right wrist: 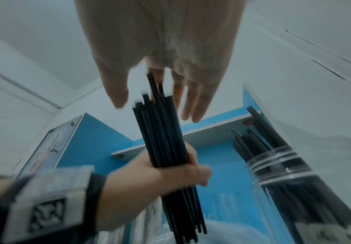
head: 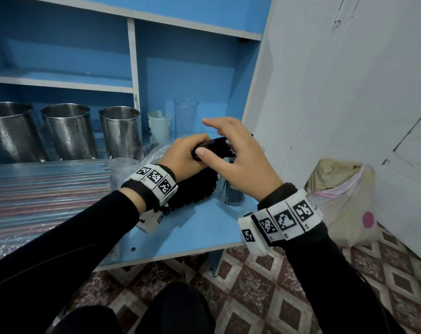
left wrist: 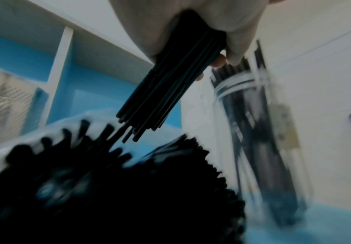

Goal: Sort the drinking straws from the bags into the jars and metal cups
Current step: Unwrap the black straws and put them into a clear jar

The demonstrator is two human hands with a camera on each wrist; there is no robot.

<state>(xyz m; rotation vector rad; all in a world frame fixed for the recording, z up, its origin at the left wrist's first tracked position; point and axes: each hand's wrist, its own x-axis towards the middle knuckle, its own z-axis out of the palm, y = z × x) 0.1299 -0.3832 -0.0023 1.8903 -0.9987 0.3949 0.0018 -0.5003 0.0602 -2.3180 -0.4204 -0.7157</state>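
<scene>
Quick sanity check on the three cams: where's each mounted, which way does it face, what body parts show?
Head: on the head, looking forward and down at the blue desk; shows both forearms, left hand, right hand, knees.
Left wrist: under the left hand, looking along the gripped bundle of black straws toward the straw-filled jar.
Right wrist: under the right hand, facing the left hand gripping the bundle.
Shared: all three show bundle and jar.

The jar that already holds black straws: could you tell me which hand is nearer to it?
Right. The right hand hovers directly above the jar; the left hand grips a straw bundle beside it.
</scene>
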